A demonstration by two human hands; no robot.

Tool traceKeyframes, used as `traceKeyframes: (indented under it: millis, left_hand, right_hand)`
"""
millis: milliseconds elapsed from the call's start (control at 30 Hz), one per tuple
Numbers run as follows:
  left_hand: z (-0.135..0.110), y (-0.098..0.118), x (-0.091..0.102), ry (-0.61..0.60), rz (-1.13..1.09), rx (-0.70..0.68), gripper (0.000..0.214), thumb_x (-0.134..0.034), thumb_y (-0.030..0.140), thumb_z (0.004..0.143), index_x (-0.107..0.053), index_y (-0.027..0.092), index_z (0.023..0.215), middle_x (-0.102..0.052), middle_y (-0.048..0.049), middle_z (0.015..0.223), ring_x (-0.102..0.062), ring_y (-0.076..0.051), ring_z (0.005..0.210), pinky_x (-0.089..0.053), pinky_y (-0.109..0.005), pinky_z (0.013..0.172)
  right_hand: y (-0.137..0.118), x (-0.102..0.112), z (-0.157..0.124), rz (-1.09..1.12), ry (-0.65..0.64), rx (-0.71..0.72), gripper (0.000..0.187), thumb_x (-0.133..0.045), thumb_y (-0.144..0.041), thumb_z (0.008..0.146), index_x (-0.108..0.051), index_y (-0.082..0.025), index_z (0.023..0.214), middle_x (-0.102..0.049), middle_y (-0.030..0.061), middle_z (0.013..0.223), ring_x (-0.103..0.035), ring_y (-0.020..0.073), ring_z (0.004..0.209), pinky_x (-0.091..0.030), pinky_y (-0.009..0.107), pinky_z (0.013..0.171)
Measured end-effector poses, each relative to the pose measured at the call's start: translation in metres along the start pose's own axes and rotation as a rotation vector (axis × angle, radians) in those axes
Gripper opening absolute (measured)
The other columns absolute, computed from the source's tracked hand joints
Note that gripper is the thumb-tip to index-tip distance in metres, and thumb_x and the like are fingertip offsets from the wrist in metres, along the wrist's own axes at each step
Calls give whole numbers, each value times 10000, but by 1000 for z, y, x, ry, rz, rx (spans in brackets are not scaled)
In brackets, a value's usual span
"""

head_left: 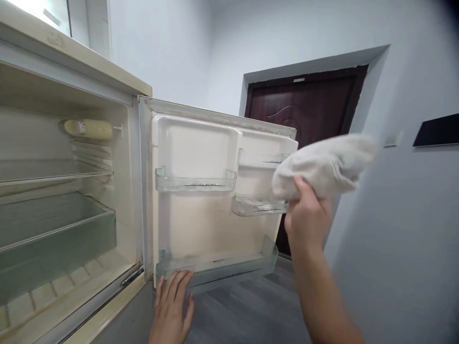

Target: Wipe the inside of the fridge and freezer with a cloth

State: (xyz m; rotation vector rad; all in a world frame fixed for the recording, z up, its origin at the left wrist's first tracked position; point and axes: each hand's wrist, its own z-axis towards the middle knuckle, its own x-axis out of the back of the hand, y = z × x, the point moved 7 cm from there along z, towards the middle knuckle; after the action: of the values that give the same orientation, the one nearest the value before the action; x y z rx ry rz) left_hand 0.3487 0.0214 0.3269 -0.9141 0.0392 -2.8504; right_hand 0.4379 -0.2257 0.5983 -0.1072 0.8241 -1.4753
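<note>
A small cream fridge stands open, its door (195, 153) swung out to the right and showing clear plastic door racks (195, 183). My left hand (172, 308) lies flat against the door's bottom edge, fingers spread, just under the lowest rack (217, 267). My right hand (307, 217) is raised beside the door's outer edge and grips a crumpled off-white cloth (324, 167), which hangs in the air near the right-hand racks.
The fridge interior (53, 200) holds glass shelves, a clear drawer and a lamp housing (88, 129). A dark brown door (308, 110) stands behind the fridge door. White walls surround; a dark panel (436, 130) hangs on the right wall. Grey floor below.
</note>
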Motion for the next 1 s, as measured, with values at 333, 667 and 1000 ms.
traceKeyframes:
  millis: [333, 667, 1000]
  left_hand:
    - [-5, -6, 2, 47, -21, -21, 453, -527, 228, 806, -487, 257, 1256, -706, -15, 1150, -601, -192, 1105, -237, -403, 1095]
    - [-7, -8, 3, 52, -69, 10, 468, -531, 227, 804, -478, 278, 1266, -708, -8, 1135, -611, -189, 1089, -269, -401, 1087]
    - [-4, -6, 5, 69, -71, -2, 438, -530, 205, 795, -498, 251, 1229, -714, -24, 1092, -616, -193, 1064, -223, -397, 1102]
  right_hand:
    - [1, -136, 115, -594, -827, 545, 228, -536, -221, 709, -715, -227, 850, -700, 38, 875, -597, 282, 995, -435, 431, 907]
    - [16, -148, 107, -659, -952, 296, 117, -567, -254, 644, -656, -184, 617, -640, 33, 715, -559, 208, 750, -455, 354, 762]
    - [43, -138, 118, -790, -1213, 39, 223, -652, -376, 657, -609, -198, 530, -600, 24, 597, -526, 169, 639, -445, 315, 647]
